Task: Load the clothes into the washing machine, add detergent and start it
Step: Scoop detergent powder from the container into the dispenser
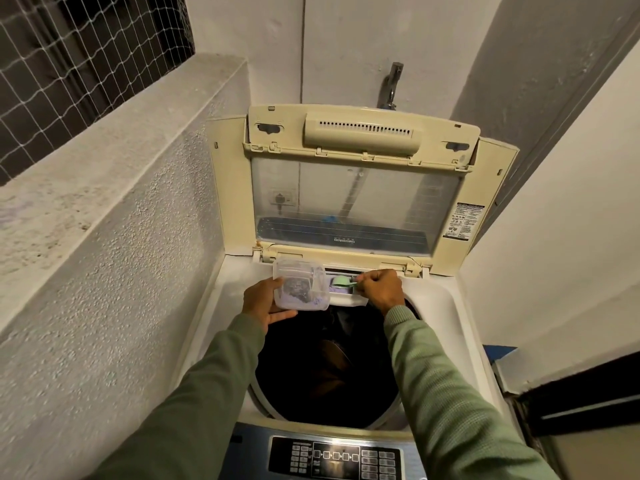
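Right hand (381, 289) curled, fingertips pinched on handle of green scoop (341, 281). Scoop bowl sat over open drawer (348, 300) at back edge of washer top, likely emptying powder there. Left hand (263, 303) gripped clear box (301, 285) from below and side, just left of drawer, mouth up, probably to keep refills a short reach. Little powder in box. Dark clothes (332, 355) lay in drum (294, 393), in front of drawer. Lid (356, 192) stood raised behind. Panel (334, 460) at front edge; start judged not yet done.

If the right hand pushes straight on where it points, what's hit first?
Likely the clear container in the left hand: the right hand points its green scoop that way, over the detergent drawer. Depth unclear.
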Tool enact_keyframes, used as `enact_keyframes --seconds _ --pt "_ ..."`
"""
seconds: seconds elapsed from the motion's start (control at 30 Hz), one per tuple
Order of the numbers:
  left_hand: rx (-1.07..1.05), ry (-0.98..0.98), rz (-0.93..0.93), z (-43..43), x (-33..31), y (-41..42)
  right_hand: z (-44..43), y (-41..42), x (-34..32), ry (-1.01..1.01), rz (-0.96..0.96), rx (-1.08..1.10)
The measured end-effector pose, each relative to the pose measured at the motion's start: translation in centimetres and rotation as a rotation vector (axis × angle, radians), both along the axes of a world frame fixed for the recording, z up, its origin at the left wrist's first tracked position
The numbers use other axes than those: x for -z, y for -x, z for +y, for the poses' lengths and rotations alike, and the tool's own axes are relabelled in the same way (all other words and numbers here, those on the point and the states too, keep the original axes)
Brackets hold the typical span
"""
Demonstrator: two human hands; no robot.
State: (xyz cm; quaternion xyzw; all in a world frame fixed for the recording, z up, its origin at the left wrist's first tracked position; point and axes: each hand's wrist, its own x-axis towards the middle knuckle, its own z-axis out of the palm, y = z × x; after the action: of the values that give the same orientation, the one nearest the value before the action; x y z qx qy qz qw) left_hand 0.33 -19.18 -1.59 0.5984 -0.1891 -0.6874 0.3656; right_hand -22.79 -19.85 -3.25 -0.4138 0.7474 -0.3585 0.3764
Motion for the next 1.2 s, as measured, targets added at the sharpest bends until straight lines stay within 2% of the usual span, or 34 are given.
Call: enact_keyframes --seconds 0.27,0.47,0.53,0.67,0.83,0.97,1.2 --pt "-0.008 0.011 -0.008 0.1 -0.2 0.1 0.1 -0.5 -0.2 0.01 0.091 -0.087" --pt "-0.006 0.011 -0.011 0.1 -0.4 0.1 0.0 -0.1 -0.4 0.02 0.095 -0.032" --pt "-0.014 0.016 -0.016 0.1 -0.5 0.2 0.0 0.3 -0.4 0.049 0.03 0.028" --pt "-0.017 0.023 -0.023 0.0 -0.5 0.3 0.0 0.7 -1.6 0.096 -0.248 0.152" --pt "-0.065 -0.009 0.07 0.1 -0.2 0.5 0.4 -0.3 -4.2 0.113 -0.534 0.082" --pt "-0.057 -0.033 0.176 0.3 -0.4 0.9 0.4 -1.1 -4.9 0.066 -0.578 -0.019" --pt "-0.031 -0.032 0.184 0.2 -0.8 1.0 0.4 -1.5 -5.1 0.073 -0.587 -0.045"
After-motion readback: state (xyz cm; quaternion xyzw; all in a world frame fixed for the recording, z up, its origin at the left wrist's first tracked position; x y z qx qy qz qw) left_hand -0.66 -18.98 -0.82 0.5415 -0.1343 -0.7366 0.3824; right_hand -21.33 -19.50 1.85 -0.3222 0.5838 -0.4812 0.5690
